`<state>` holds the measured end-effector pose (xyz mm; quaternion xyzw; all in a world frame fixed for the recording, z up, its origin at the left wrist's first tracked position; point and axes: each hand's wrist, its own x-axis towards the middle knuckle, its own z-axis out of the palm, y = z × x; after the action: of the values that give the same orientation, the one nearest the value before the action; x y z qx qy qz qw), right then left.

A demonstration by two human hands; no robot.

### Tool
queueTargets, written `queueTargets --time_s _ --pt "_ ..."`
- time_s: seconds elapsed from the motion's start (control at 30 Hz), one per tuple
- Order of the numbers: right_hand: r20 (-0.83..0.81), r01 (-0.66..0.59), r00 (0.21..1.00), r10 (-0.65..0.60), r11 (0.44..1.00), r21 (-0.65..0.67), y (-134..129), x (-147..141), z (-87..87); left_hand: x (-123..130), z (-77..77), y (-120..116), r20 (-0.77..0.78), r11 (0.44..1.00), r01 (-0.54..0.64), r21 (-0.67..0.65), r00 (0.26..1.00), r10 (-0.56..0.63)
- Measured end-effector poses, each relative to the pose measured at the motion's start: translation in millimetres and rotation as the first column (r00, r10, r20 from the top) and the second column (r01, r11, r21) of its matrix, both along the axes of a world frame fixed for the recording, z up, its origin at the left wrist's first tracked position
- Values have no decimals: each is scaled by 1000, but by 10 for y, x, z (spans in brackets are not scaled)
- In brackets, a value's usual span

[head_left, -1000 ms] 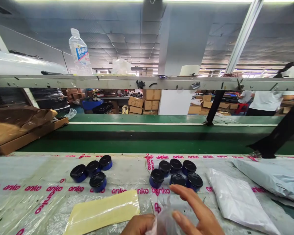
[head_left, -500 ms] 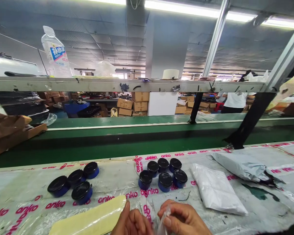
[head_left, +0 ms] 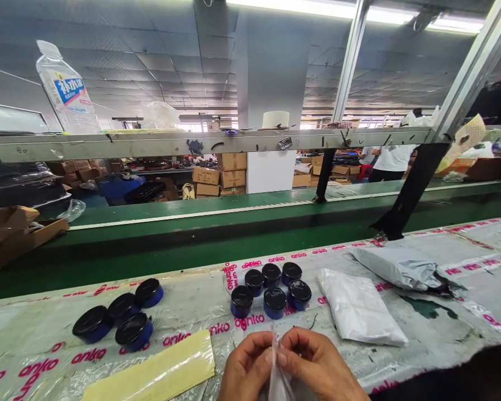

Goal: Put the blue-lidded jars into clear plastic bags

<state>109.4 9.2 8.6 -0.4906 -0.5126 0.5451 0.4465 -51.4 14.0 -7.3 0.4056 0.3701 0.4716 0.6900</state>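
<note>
At the bottom centre, my left hand (head_left: 248,367) and my right hand (head_left: 315,365) meet, both pinching the top of a clear plastic bag (head_left: 279,384). What the bag holds, if anything, is cut off by the frame's lower edge. Several round black-topped blue containers (head_left: 274,301) stand in a cluster just beyond my hands. Another group of such containers (head_left: 133,329) is on the left. A yellow sheet under shiny film (head_left: 154,370) lies left of my left hand. To the right of my right hand rests a white plastic packet (head_left: 361,309).
Behind the packet lies an opened grey-white bag (head_left: 404,267). A green conveyor (head_left: 217,242) runs across behind the table. Above it spans a metal rail (head_left: 158,142) with a water bottle (head_left: 69,92). A person in a white shirt (head_left: 394,159) stands far back.
My left hand has moved right and up from beside the yellow sheet and now grips the clear bag along with my right hand. The camera view has shifted slightly.
</note>
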Motion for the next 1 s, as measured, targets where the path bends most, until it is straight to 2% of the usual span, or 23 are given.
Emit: queueTargets --time_s 0.13,0.23,0.33,0.43,0.6,0.7,0.77,0.87,1.0 --pt "26 -54 998 56 996 -64 -38 -5 -11 32 -50 37 20 997 -68 29 998 67" --pt "-30 -27 999 25 999 -48 -52 11 -43 43 -104 40 96 996 -84 -43 992 88" --pt "-75 -40 997 34 997 -73 -45 40 -95 36 -144 18 136 993 -72 -98 987 85" --pt "-58 -71 996 66 995 -77 -42 45 -110 28 -143 -9 100 994 -25 -106 994 36" --pt "-76 -101 992 96 993 -67 -71 4 39 19 -70 -10 26 996 -88 6 996 88" --pt "-39 -153 988 151 987 -41 -87 5 115 12 -44 25 -41 996 -60 59 997 62" --pt "-2 -133 991 133 990 -38 -94 23 115 21 -54 47 -33 997 -22 73 999 24" --pt "32 -25 999 25 1000 -16 -100 52 68 71 -94 61 2 999 20 25 1000 -20" --pt "49 74 996 -72 996 -56 -126 59 1 161 -112 54 17 995 -26 -95 999 28"
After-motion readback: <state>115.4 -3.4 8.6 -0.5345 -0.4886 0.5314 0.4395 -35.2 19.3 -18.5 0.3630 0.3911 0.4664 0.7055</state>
